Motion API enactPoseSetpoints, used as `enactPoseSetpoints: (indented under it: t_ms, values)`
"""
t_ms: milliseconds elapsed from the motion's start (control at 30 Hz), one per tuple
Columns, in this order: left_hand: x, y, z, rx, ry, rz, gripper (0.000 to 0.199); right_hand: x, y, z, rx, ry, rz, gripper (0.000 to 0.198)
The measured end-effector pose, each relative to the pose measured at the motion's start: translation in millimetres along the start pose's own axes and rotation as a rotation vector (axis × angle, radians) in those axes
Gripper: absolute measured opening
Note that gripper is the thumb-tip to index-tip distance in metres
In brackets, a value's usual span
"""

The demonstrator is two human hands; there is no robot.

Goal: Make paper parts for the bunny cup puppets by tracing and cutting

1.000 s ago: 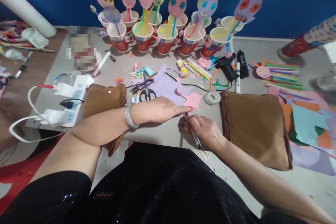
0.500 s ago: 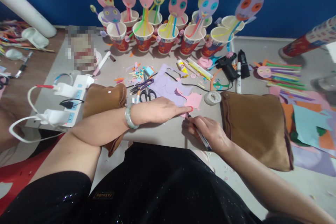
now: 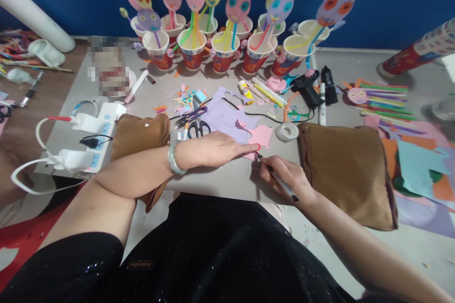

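My left hand [image 3: 219, 150] lies flat with its index finger stretched out, the tip pressing a small round red piece [image 3: 258, 147] onto pink paper [image 3: 262, 134]. My right hand [image 3: 284, 175] is closed around a pen [image 3: 282, 184], its tip beside that round piece at the paper's edge. Under and behind the pink paper spreads a purple sheet [image 3: 223, 116] with cut-out curves. Black-handled scissors [image 3: 199, 129] and purple-handled snips [image 3: 192, 116] lie beyond my left hand. A roll of tape [image 3: 287, 131] sits just past my right hand.
Paper cups [image 3: 225, 54] with paper rabbit heads on straws line the back. Brown cushions [image 3: 346, 175] lie at right and under my left forearm. A glue gun [image 3: 309, 89], glue stick [image 3: 246, 91], power strip [image 3: 106, 128], paper scraps and coloured sheets [image 3: 419, 165] surround the work.
My right hand has shifted slightly right, and the pen in it has swung a little, its back end further right. My left hand keeps pressing in the same place.
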State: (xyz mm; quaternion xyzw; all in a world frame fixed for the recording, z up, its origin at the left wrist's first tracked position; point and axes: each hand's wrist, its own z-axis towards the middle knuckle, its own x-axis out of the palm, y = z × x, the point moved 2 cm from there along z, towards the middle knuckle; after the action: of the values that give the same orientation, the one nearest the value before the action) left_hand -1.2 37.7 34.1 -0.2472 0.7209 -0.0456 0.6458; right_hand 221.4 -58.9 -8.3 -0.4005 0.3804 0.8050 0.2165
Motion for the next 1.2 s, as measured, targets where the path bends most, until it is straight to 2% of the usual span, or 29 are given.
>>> enactPoseSetpoints:
  t_ms: [200,433,633,767,867,1033,1200]
  values:
    - [2.0,0.8,-0.8,0.010,-0.020,-0.002,0.061,-1.9,2.2,-1.3,0.128,-0.030,-0.049,0.010]
    - [-1.2,-1.7,-0.2,-0.009,0.000,0.018,0.058,-4.4,3.2,3.4,0.161,-0.138,-0.071,0.007]
    - [3.5,-6.3,4.6,-0.027,0.051,0.053,0.058,-32.7,-6.3,20.7,0.414,-0.177,-0.045,0.009]
    - [3.7,-13.3,9.3,-0.067,0.067,0.033,0.057,-47.8,-22.0,47.9,0.509,-0.098,0.158,0.010]
    - [4.6,-17.7,12.4,-0.095,0.080,0.016,0.056,-46.1,-36.6,69.4,0.571,0.016,0.318,0.012]
    - [9.8,-21.2,14.6,-0.111,0.061,0.026,0.060,-29.1,-51.9,93.7,0.499,0.271,0.419,0.016]
    - [10.1,-24.0,12.6,-0.095,0.036,0.056,0.062,-15.7,-57.2,101.3,0.421,0.408,0.394,0.017]
